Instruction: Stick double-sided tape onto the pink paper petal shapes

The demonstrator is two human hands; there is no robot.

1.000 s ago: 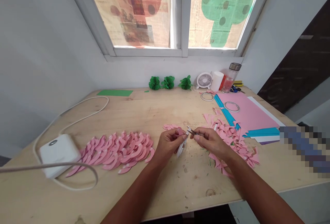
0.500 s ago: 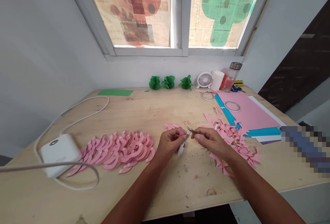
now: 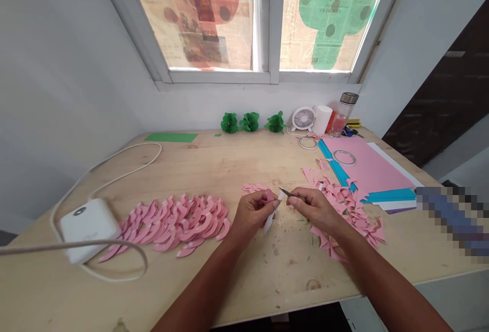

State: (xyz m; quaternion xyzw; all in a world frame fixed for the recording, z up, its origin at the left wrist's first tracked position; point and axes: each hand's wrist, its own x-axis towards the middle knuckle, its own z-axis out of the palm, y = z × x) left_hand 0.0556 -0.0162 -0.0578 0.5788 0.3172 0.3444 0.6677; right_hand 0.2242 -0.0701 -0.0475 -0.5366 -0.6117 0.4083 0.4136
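Note:
My left hand (image 3: 254,212) is closed, pinching a small pink paper piece (image 3: 269,195) and a narrow white strip (image 3: 270,219) that looks like tape. The strip hangs down below the fingers, and its upper end shows beside the thumb. My right hand (image 3: 315,207) is closed round small scissors (image 3: 286,192); the handles are hidden in the fingers. Their dark pointed blades look shut, just right of the strip's upper end. Left of my left hand lies a pile of curved pink paper pieces (image 3: 187,222), many with small white patches. Behind it are a few smaller pink pieces (image 3: 254,188).
Pink scraps (image 3: 367,220) lie under and beyond my right forearm. Coloured sheets (image 3: 382,169) with a tape roll (image 3: 344,157) are at right. A fan (image 3: 303,118), glass bottle (image 3: 341,118) and green paper decorations (image 3: 250,121) line the wall. A white device (image 3: 91,227) and cable lie left.
The scissor blades, slightly apart at the tips before, now look closed and angle a little differently. My left hand keeps its hold on the pink piece and strip, almost unmoved.

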